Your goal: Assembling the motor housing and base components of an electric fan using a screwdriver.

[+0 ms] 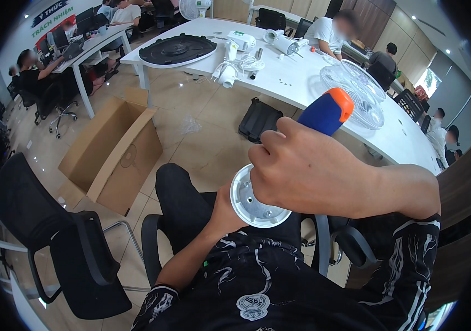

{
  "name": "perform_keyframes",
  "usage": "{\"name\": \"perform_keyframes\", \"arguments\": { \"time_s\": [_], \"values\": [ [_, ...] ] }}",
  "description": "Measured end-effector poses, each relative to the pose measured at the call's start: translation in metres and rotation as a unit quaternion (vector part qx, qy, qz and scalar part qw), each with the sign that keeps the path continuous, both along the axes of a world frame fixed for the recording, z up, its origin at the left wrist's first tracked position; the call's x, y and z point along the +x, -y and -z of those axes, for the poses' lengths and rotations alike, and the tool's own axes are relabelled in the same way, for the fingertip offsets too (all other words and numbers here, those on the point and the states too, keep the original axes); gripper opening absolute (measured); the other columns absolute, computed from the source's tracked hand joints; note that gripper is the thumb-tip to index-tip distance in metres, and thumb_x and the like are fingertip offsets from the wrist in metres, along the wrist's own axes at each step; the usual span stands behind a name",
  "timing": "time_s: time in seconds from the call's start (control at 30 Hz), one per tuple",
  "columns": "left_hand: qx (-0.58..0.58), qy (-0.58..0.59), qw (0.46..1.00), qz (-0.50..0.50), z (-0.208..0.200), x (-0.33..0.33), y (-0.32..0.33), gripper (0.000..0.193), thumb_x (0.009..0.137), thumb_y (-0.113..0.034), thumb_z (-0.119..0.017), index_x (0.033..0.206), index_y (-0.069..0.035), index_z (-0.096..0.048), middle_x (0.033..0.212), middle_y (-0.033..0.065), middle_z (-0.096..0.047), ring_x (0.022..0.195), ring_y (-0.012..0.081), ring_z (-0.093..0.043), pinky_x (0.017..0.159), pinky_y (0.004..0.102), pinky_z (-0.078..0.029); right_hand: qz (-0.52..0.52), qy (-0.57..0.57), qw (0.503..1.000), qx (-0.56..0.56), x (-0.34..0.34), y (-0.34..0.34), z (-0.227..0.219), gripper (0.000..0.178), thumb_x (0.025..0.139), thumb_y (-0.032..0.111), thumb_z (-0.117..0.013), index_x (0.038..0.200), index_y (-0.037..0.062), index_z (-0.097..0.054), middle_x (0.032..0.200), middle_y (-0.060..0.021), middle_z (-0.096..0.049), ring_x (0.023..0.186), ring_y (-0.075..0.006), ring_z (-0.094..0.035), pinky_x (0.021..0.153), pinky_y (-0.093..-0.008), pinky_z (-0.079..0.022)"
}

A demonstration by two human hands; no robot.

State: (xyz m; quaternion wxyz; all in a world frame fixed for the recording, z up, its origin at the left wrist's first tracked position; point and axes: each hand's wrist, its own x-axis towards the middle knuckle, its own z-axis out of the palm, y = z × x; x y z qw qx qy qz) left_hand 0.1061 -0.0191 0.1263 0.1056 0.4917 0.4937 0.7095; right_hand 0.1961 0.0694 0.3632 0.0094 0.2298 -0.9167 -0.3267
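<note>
My right hand [301, 168] is a closed fist around a thick blue-and-orange screwdriver [324, 113], whose orange end sticks up past the fist. The fist sits over a round white metal part [266, 218] with a raised rim and small holes. My left hand [228, 212] grips that part by its left side, above my lap. Most of the left fingers are hidden behind it. The screwdriver's lower end is also out of sight behind my right hand, so I cannot tell whether it touches the part.
On the white table [279, 91] ahead lie a black round fan base [177, 49], white fan pieces [227, 63] with a cord, a fan motor [288, 45] and wire fan guards [351, 91]. An open cardboard box [119, 154] and a black bag [260, 118] stand on the floor. A black chair [64, 243] is at my left.
</note>
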Motion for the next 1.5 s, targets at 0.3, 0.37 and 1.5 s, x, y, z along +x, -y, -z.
{"name": "perform_keyframes", "arguments": {
  "time_s": [0.3, 0.37, 1.5],
  "values": [
    [-0.057, -0.014, 0.998, 0.002, -0.003, 0.000, 0.000, 0.067, 0.062, -0.015, -0.092, 0.119, -0.001, -0.061, 0.108, 0.0127, -0.070, 0.100, 0.0234, -0.070, 0.083, 0.0360, -0.055, -0.029, 0.017, 0.999, 0.019, -0.005, 0.009, 0.000, 0.013, 0.065, 0.020, -0.071, 0.062, 0.0097, -0.065, 0.071, -0.0009, -0.059, 0.074, -0.0184, -0.059, 0.067, -0.0312, -0.043],
    [-0.076, 0.001, 0.997, 0.010, 0.001, -0.002, -0.001, 0.065, 0.062, -0.015, -0.092, 0.118, -0.001, -0.061, 0.106, 0.0125, -0.070, 0.099, 0.0232, -0.070, 0.082, 0.0359, -0.055, -0.073, 0.012, 0.993, 0.092, -0.007, 0.013, 0.001, 0.015, 0.067, 0.022, -0.070, 0.062, 0.0101, -0.064, 0.070, -0.0004, -0.059, 0.075, -0.0193, -0.057, 0.068, -0.0319, -0.042],
    [-0.379, 0.202, 0.881, -0.199, -0.136, 0.014, 0.010, 0.059, 0.084, -0.020, -0.076, 0.137, -0.007, -0.054, 0.131, 0.0072, -0.063, 0.116, 0.0149, -0.061, 0.098, 0.0346, -0.046, -0.006, -0.015, 1.000, 0.019, 0.003, 0.020, 0.009, 0.017, 0.072, 0.013, -0.070, 0.071, 0.0078, -0.054, 0.052, 0.0031, -0.045, 0.046, -0.0132, -0.046, 0.043, -0.0293, -0.030]
  ]
}}
